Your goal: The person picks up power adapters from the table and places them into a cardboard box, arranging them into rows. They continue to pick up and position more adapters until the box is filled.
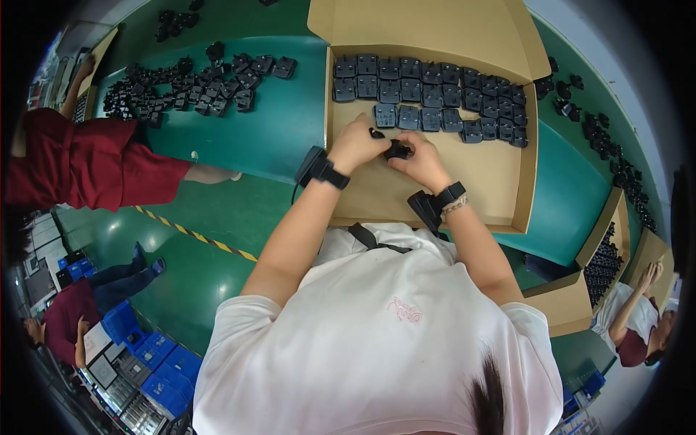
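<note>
Over the open cardboard box [435, 210], my left hand [355, 146] and my right hand [422, 161] are close together, both with bent, closed fingers. A black plug adapter [397, 151] is pinched in my right fingers. A small black part [376, 133] shows at my left fingertips; whether it belongs to a second adapter cannot be made out. Just beyond my hands, black plug adapters [409, 117] lie in rows inside the box, many with pins facing up. The third row starts beside my left hand. Bare cardboard shows on the box bottom nearest me.
Loose black adapters [217, 87] are heaped on the green table [283, 130] to the left. More adapters [609, 145] lie along the right. Another box [569, 301] stands at lower right. A person in dark red [109, 159] is at the left; another person [631, 319] is at far right.
</note>
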A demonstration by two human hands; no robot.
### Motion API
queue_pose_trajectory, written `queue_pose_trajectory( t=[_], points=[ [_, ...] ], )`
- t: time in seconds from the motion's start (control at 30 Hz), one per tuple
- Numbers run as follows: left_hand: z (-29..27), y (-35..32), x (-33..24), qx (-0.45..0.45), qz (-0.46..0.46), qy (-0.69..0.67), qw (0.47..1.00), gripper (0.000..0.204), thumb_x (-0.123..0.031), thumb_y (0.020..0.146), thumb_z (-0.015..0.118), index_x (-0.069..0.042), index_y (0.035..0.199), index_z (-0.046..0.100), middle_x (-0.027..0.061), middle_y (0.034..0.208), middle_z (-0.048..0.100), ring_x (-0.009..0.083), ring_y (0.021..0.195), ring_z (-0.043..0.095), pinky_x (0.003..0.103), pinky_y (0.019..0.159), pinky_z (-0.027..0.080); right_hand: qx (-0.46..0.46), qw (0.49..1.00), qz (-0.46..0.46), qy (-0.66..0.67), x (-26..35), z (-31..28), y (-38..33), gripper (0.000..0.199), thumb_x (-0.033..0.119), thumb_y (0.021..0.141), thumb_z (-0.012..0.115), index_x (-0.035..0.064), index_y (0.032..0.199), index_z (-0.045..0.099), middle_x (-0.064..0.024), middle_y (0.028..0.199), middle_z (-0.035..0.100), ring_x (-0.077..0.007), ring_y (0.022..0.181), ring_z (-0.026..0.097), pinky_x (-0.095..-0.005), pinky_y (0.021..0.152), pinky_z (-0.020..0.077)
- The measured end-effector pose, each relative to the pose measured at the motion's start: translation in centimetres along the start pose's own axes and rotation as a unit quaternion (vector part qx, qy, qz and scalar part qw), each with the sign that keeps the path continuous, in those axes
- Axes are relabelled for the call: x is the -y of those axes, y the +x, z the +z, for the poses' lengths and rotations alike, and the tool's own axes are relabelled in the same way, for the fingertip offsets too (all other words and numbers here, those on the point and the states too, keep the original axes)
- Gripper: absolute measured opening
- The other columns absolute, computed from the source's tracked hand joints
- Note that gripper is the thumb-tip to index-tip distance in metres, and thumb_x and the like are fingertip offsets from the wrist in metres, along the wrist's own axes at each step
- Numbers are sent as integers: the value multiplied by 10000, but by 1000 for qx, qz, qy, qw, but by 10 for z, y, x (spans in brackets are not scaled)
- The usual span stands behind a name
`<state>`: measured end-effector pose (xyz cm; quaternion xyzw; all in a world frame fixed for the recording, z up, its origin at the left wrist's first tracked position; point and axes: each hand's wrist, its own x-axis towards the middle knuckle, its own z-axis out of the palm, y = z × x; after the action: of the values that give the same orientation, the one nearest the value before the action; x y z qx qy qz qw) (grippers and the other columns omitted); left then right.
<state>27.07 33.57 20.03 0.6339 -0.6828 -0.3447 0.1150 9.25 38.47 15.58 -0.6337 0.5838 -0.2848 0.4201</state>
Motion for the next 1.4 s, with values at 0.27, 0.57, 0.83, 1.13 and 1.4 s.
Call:
queue_pose_trajectory(
  t=[0.27, 0.57, 0.83, 1.13, 1.4],
  points=[
    [16, 37, 7, 138, -10, -165, 977, 543, -260, 600, 748, 54, 1027, 628, 154, 858, 691, 243, 782, 669, 317, 707, 516, 7, 997, 66, 31, 2, -13, 3, 514, 215, 650, 786, 7, 1085, 608, -170, 1037, 653, -313, 975, 629, -360, 863, 499],
    [11, 36, -7, 147, -43, -135, 979, 545, -267, 610, 747, 67, 1021, 620, 143, 864, 694, 222, 777, 669, 300, 697, 515, -5, 994, 94, 45, -7, -24, 7, 543, 230, 641, 794, 1, 1095, 605, -175, 991, 670, -295, 922, 649, -350, 827, 511],
    [1, 21, 3, 61, -49, -119, 990, 635, -268, 615, 756, 93, 1103, 570, 135, 859, 659, 196, 751, 633, 290, 670, 496, -26, 994, 103, 3, -19, -49, -28, 498, 192, 645, 776, 3, 1073, 606, -179, 1023, 643, -309, 927, 631, -361, 829, 508],
    [21, -20, -5, 62, 77, -14, 995, 602, -281, 656, 726, -31, 1182, 575, 170, 986, 624, 280, 880, 631, 340, 755, 514, -38, 995, 67, -64, -20, -54, -56, 491, 161, 656, 767, 29, 1095, 592, -176, 1096, 585, -349, 1003, 579, -394, 870, 489],
    [91, -66, -38, 134, 167, 131, 968, 559, -254, 678, 768, -45, 1162, 580, 185, 1083, 575, 364, 983, 597, 429, 825, 508, -63, 968, 51, -237, -25, -60, -74, 510, 130, 659, 781, 55, 1128, 594, -160, 1058, 587, -360, 986, 557, -417, 864, 482]
  ],
)
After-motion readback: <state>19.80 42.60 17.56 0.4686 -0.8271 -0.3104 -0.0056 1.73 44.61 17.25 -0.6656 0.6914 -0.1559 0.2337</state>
